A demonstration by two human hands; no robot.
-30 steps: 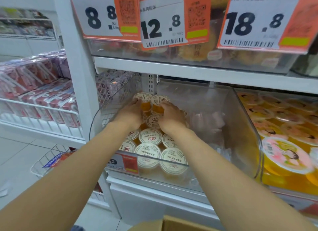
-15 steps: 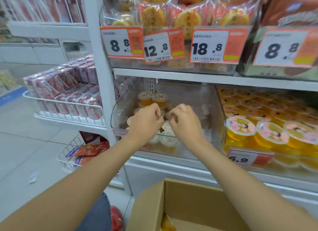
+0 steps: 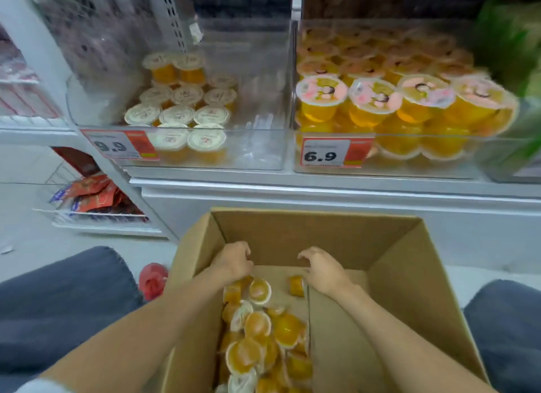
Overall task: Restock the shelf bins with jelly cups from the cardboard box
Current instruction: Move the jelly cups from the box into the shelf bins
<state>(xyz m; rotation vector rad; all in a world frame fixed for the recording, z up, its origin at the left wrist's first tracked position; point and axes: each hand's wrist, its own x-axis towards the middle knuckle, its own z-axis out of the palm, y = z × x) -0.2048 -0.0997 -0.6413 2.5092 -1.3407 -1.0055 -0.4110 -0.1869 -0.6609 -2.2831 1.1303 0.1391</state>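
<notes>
I look down into an open cardboard box [image 3: 389, 264] that sits on the floor between my knees, below a white shelf. Both of my bare hands are inside it. My left hand [image 3: 234, 261] is curled downward over the far end of a loose heap of jelly cups [image 3: 263, 334]; I cannot tell whether it grips 1 yet. My right hand [image 3: 322, 271] hovers with fingers spread and empty, just beside a single stray jelly cup [image 3: 296, 285] lying on its side on the box floor.

The heap lies along the left half of the box, cups tumbled at every angle, orange jelly showing through clear plastic. An inner cardboard flap [image 3: 345, 340] covers the right half.

Above, the left clear shelf bin [image 3: 257, 158] with a 9.9 price tag [image 3: 120, 145] holds upright cups with white lids only on its left side; its right side is bare. The neighbouring bin [image 3: 409, 170], tagged 6.9, is packed with larger pink-lidded cups.

I judge these cups light, with thin walls that would flex under a squeeze and peel-off film lids that could puncture. The smooth plastic may be slippery. I would take each by its sidewall just below the rim, fingers around it, not pressing on the lid.
</notes>
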